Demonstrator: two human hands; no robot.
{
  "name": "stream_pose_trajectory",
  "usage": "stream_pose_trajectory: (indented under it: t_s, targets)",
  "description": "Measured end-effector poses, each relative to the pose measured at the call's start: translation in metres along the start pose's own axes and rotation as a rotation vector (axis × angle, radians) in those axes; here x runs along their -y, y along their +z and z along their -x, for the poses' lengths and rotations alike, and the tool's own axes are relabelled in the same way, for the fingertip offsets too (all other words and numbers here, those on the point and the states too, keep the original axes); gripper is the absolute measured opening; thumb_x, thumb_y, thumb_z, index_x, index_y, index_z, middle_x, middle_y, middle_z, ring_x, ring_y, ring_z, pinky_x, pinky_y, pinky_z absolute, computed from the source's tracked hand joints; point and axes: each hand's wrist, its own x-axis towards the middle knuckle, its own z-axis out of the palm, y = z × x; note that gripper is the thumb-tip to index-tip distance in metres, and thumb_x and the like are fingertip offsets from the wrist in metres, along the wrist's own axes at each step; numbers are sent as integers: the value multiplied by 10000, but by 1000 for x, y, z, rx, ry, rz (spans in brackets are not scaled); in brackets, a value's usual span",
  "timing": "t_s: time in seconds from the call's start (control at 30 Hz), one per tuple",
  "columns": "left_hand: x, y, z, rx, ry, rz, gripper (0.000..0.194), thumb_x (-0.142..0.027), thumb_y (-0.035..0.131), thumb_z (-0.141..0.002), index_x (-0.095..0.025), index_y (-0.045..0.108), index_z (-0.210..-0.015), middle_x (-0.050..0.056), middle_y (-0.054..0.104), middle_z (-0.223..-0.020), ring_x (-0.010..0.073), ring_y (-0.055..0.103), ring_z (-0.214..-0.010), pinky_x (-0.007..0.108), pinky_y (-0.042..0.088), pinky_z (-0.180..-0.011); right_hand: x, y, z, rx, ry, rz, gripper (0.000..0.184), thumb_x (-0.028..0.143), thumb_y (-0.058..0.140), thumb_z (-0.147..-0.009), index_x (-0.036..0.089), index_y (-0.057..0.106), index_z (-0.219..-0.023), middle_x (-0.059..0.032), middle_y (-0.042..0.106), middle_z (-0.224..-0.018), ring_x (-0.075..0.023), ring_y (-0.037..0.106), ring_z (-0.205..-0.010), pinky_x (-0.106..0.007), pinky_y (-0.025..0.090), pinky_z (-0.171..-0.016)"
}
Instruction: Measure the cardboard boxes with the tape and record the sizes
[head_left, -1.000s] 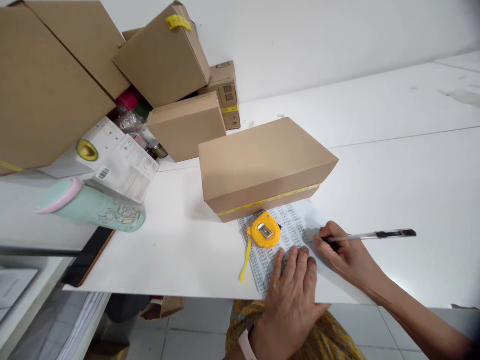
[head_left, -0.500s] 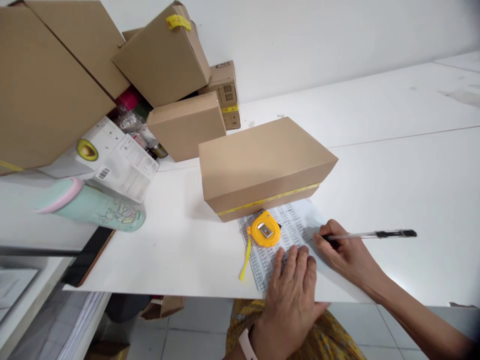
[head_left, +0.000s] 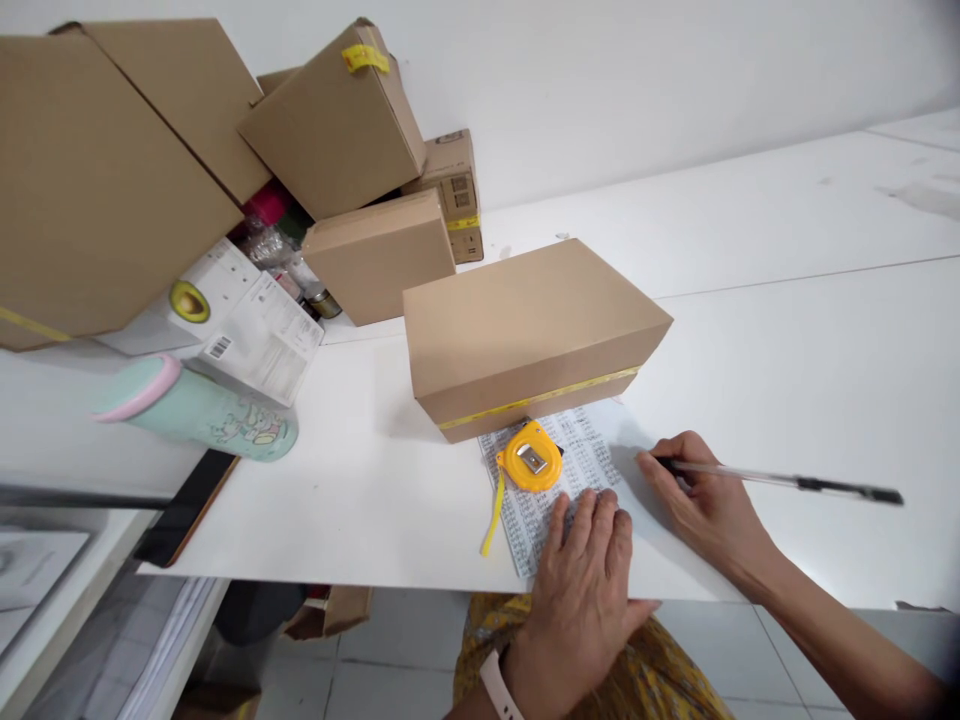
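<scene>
A sheet of paper (head_left: 534, 520) covered in rows of handwriting lies near the table's front edge. My left hand (head_left: 589, 580) rests flat on its lower part with the fingers stretched out. To the right, my right hand (head_left: 709, 505) grips a pen (head_left: 772, 477), whose clear barrel slants off to the right; its tip is hidden by the fingers. A yellow tape measure (head_left: 532, 457) sits on the paper, its short yellow strap hanging toward me. Just behind stands a closed cardboard box (head_left: 525, 320) with yellow tape along its side, covering the paper's far edge.
Several cardboard boxes (head_left: 330, 130) are piled at the back left against the wall. A mint-green tumbler (head_left: 217, 410) with a pink ring stands on the left, near a white carton (head_left: 259, 340) with an avocado picture. The white table (head_left: 360, 510) ends just before my body.
My right hand has shifted slightly right, away from the writing, and the pen has swung lower at its far end. My left hand stays on the paper. The view has moved slightly.
</scene>
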Motion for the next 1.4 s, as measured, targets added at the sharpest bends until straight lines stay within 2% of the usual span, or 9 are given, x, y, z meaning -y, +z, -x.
stream_pose_trajectory:
  t_s: [0.13, 0.23, 0.3, 0.5, 0.7, 0.9, 1.13, 1.3, 1.4]
  targets:
    - [2, -6, 1, -121, -51, 263, 623, -582, 605, -935, -129, 546, -1358, 114, 561, -1479, 276, 471, -1401, 471, 409, -1194, -12, -8, -4, -50, -148, 162, 207, 377, 493, -982, 254, 625, -1083, -89, 678, -1037, -253, 644, -910, -350, 497, -718]
    - [11, -18, -1, -377, -139, 407, 340, -399, 586, -972, -180, 592, -1232, 115, 650, -1328, 256, 551, -1291, 444, 481, -1115, -26, -12, -7, -48, -275, 358, 306, 249, 433, -952, 258, 661, -1157, -118, 645, -1062, -297, 615, -977, -383, 494, -729]
    - [23, -26, -6, -495, -230, 340, 249, -275, 574, -970, -198, 594, -1205, 125, 657, -1296, 268, 560, -1264, 472, 488, -1083, -33, -11, -9, -55, -319, 444, 387, 157, 410, -910, 247, 678, -1175, -134, 640, -1042, -311, 597, -956, -398, 498, -707]
    - [57, -16, -33, -355, -569, 370, 544, -289, 705, -847, -176, 520, -1346, 174, 601, -1363, 349, 533, -1303, 583, 411, -1101, -43, -3, -14, -147, -354, 488, 550, 27, 393, -818, 219, 647, -1267, -132, 678, -1009, -311, 599, -944, -423, 527, -726]
    - [58, -4, -38, -367, -621, 507, 643, -238, 785, -731, -191, 539, -1323, 145, 647, -1298, 349, 552, -1266, 577, 367, -1124, -47, 0, -18, -242, -301, 340, 358, 180, 418, -925, 209, 684, -1164, -118, 712, -963, -304, 630, -923, -422, 511, -722]
    - [40, -27, -28, -382, -558, 875, 505, -397, 721, -812, -171, 571, -1239, 146, 685, -1203, 289, 649, -1089, 463, 504, -975, -16, -7, -8, -389, -326, 213, 341, 359, 413, -994, 195, 710, -1023, -130, 720, -926, -294, 630, -914, -421, 483, -788]
    - [12, -62, -15, -273, -411, 1262, 601, -636, 591, -878, -169, 544, -1253, 66, 695, -922, 165, 638, -737, 270, 484, -662, 52, -20, 27, 154, -80, -414, 672, 681, 260, -996, 211, 687, -775, -58, 709, -797, -221, 609, -768, -375, 489, -750]
    - [9, -86, -3, -202, -410, 1357, 655, -634, 689, -800, -161, 562, -1235, 54, 687, -890, 143, 610, -666, 254, 447, -616, 77, -23, 39, 322, -6, -614, 657, 797, 345, -905, 220, 553, -670, -23, 594, -669, -178, 528, -648, -330, 475, -642]
    - [18, -103, 4, -213, -449, 1382, 631, -583, 715, -791, -150, 562, -1224, 55, 702, -852, 145, 619, -662, 251, 449, -627, 76, -35, 26, 337, 51, -802, 564, 773, 549, -830, 231, 516, -675, 11, 516, -609, -153, 473, -570, -311, 463, -564]
